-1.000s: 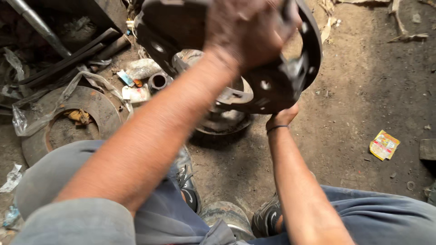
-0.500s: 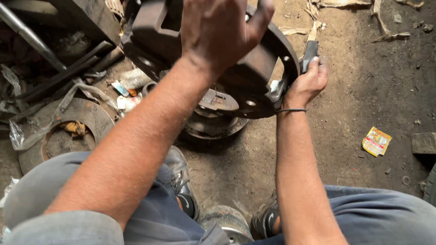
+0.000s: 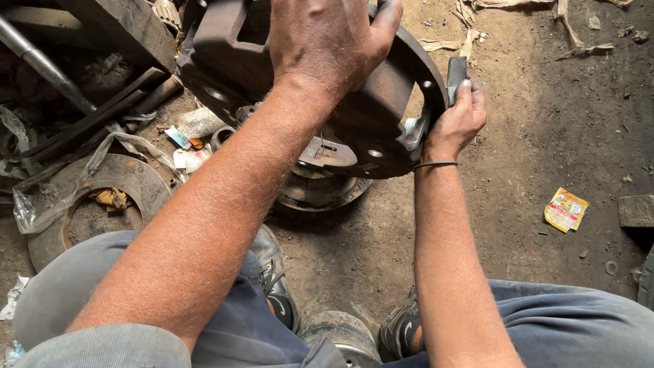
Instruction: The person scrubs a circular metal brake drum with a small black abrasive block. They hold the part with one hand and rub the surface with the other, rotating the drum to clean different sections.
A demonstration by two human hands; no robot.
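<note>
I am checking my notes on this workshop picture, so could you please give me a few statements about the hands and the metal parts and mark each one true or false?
1. The left hand grips the top of the round metal backing plate. True.
2. The right hand is empty. False: it holds a small dark flat piece against the plate's rim.
3. A thin band circles the right wrist. True.
4. The worn brake disc lies to the person's right. False: it lies on the ground to the left.
5. The yellow wrapper lies on the dirt floor. True.
</note>
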